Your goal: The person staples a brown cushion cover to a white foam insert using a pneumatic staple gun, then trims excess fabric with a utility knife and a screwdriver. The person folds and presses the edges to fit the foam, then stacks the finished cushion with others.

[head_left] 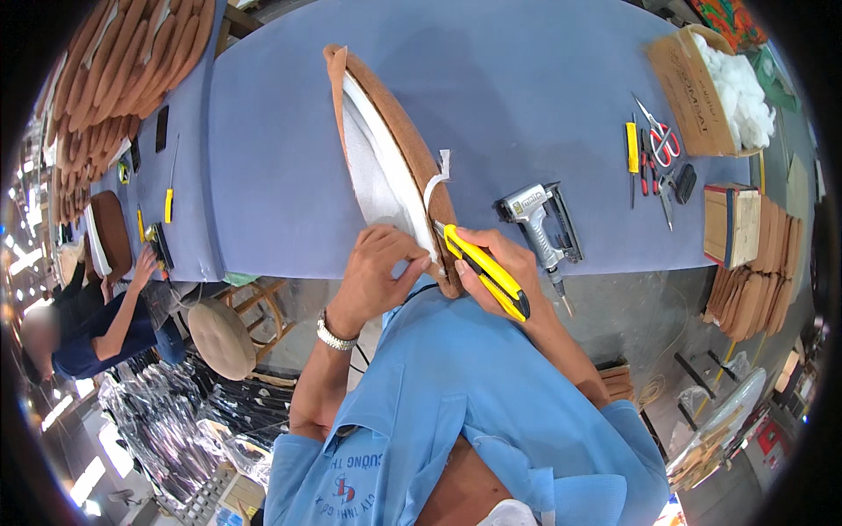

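Observation:
A brown upholstered cushion (408,136) stands on edge in front of me, its white padded underside (379,171) turned to the left. My right hand (502,265) is wrapped round a yellow and black utility knife (485,273), whose tip meets the cushion's near edge. At that same near end, my left hand (382,267) is closed on the white and brown material, the fingertips partly hidden. A loose white strip (438,168) sticks out from the cushion's right side. To the right lies a silver and black staple gun (539,223).
The blue-covered table (289,131) bears scissors (662,140), a yellow-handled screwdriver (631,149) and pliers (649,167) at right. Beyond them stands a cardboard box (693,92) of white stuffing. Brown cushions (132,61) pile up at left, where another person (105,329) works.

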Motion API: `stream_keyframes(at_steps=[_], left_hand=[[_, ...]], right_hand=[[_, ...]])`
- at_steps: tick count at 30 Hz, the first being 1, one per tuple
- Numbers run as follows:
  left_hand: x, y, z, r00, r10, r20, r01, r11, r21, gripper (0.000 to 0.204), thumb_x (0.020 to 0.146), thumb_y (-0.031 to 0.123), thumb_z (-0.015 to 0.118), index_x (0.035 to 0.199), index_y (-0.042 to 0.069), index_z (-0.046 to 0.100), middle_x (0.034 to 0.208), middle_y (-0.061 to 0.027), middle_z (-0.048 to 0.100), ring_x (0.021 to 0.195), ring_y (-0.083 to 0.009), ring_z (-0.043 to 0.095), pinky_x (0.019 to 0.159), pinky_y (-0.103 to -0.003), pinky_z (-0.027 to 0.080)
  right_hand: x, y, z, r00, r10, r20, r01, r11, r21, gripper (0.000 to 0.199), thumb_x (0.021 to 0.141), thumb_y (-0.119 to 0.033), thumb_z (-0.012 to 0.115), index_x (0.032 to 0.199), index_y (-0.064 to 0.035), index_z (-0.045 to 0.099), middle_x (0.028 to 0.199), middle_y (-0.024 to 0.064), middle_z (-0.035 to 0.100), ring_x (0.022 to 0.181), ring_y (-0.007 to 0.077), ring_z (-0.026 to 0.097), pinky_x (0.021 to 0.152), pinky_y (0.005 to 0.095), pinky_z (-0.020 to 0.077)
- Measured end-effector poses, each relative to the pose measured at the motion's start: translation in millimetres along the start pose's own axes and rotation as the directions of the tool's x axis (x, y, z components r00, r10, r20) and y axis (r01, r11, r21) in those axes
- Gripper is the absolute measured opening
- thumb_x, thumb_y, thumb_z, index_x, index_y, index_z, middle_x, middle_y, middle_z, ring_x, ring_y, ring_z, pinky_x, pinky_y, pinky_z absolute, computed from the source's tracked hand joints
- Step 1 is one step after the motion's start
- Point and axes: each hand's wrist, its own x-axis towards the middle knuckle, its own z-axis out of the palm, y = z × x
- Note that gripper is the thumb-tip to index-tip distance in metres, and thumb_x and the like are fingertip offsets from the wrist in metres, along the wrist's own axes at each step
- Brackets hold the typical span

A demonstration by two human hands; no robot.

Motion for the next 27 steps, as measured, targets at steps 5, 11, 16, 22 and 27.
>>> stream_keyframes(at_steps=[5, 11, 16, 22, 27], left_hand=[[-20, -10, 3, 0.993, 0.112, -0.035, -0.112, 0.994, -0.007, 0.012, 0.089, 0.016, 0.08, 0.091, 0.006, 0.074, 0.088, -0.0058, 0.073, 0.099, -0.0243, 0.072, 0.1, -0.04, 0.049], [26, -3, 10, 0.935, -0.294, -0.198, 0.295, 0.955, -0.024, 0.032, 0.088, 0.029, 0.084, 0.104, 0.005, 0.07, 0.08, -0.0057, 0.068, 0.069, -0.0223, 0.068, 0.063, -0.034, 0.053], [50, -5, 19, 0.97, -0.1, -0.223, 0.156, 0.956, 0.25, 0.034, 0.087, 0.031, 0.085, 0.103, 0.006, 0.069, 0.073, -0.0048, 0.061, 0.06, -0.0214, 0.063, 0.053, -0.037, 0.048], [67, -4, 7, 0.914, 0.335, -0.229, -0.232, 0.894, 0.382, 0.019, 0.087, 0.018, 0.082, 0.09, 0.005, 0.069, 0.076, -0.0075, 0.064, 0.064, -0.026, 0.065, 0.059, -0.036, 0.049], [58, -13, 18, 0.993, 0.008, -0.12, -0.021, 0.993, -0.114, 0.016, 0.092, 0.012, 0.079, 0.092, 0.002, 0.067, 0.083, -0.009, 0.071, 0.068, -0.0184, 0.066, 0.064, -0.031, 0.05]], right_hand=[[0, 0, 1, 1.0, -0.009, 0.013, 0.009, 0.999, -0.039, 0.037, 0.084, -0.003, 0.075, 0.12, -0.0007, 0.069, 0.103, 0.0139, 0.077, 0.084, 0.025, 0.075, 0.075, 0.0318, 0.0583], [-3, -1, 8, 0.999, -0.038, -0.006, 0.038, 0.997, -0.064, 0.038, 0.086, -0.008, 0.077, 0.122, -0.0028, 0.067, 0.099, 0.0152, 0.074, 0.082, 0.0307, 0.074, 0.074, 0.036, 0.0581], [-8, 0, 6, 0.999, -0.013, -0.032, 0.011, 0.998, -0.061, 0.036, 0.087, -0.008, 0.077, 0.122, -0.0028, 0.068, 0.098, 0.0149, 0.074, 0.082, 0.0301, 0.074, 0.073, 0.0352, 0.0574], [-9, -1, 8, 0.998, -0.029, -0.052, 0.027, 0.999, -0.042, 0.035, 0.087, -0.008, 0.077, 0.121, -0.0022, 0.068, 0.097, 0.0151, 0.074, 0.08, 0.0296, 0.073, 0.072, 0.0347, 0.057], [-16, -7, 5, 0.999, -0.015, -0.036, 0.013, 0.999, -0.049, 0.036, 0.087, -0.007, 0.078, 0.121, -0.0016, 0.068, 0.098, 0.0162, 0.074, 0.08, 0.0302, 0.073, 0.071, 0.035, 0.0573]])
